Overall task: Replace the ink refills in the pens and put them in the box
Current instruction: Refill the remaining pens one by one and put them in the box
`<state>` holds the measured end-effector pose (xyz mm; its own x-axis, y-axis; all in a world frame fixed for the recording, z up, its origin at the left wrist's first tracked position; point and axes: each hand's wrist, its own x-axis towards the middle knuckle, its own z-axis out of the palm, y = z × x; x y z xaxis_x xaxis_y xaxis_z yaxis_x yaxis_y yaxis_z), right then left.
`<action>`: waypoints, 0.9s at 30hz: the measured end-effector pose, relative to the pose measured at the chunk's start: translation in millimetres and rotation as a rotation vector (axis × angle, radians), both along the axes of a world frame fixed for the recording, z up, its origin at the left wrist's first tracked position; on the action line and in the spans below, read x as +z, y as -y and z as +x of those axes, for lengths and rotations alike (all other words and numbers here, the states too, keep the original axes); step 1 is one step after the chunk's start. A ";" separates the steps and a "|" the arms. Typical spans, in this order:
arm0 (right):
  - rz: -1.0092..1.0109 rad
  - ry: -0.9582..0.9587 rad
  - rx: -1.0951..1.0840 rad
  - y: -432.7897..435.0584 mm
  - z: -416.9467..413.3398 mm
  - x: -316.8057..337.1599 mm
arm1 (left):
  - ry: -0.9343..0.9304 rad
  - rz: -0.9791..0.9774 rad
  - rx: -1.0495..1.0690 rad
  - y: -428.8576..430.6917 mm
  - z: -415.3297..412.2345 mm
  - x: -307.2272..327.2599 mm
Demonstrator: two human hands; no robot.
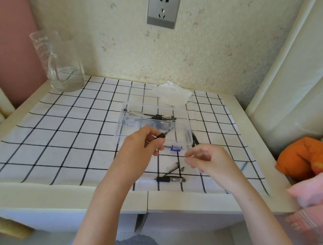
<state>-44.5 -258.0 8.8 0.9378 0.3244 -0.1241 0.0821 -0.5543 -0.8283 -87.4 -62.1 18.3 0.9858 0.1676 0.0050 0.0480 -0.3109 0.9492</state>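
My left hand [143, 142] grips a pen's black front section [163, 134], its metal tip pointing up and right over the clear plastic box [189, 124]. The box lies open on the checked cloth, with a blue clasp [176, 148] at its near edge and several pens [157, 116] inside. My right hand [207, 160] hovers to the right with its fingertips pinched together; whether they hold a thin refill is too small to tell. On the cloth below the hands lie a pen barrel [170, 179] and small loose pen parts [175, 166]. Another black pen [195, 139] rests beside the box's right wall.
A glass jug [56, 63] with a little water stands at the table's back left. A crumpled white tissue [172, 95] lies behind the box. An orange cushion [304, 157] and pink fabric sit at the right edge. A wall socket [163, 9] is above.
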 end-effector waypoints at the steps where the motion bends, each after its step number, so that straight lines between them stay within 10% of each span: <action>1: -0.055 0.001 0.012 2.7 -2.7 -4.1 | -0.001 0.001 -0.002 0.3 0.0 0.2; 11: -0.096 0.029 0.009 -4.1 -7.0 -15.7 | -0.004 0.003 -0.019 2.4 -1.6 1.3; 20: 0.732 -0.119 -0.167 -31.2 4.6 17.0 | -0.007 -0.003 -0.018 2.6 -0.7 1.8; 27: 0.755 -0.187 -0.171 -48.2 4.6 14.2 | 0.004 0.011 -0.022 1.7 -1.7 2.2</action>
<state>-39.8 -209.8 23.0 0.9674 0.2374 -0.0884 -0.1310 0.1700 -0.9767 -89.1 -63.9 20.6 0.9893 0.1456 0.0109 0.0370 -0.3226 0.9458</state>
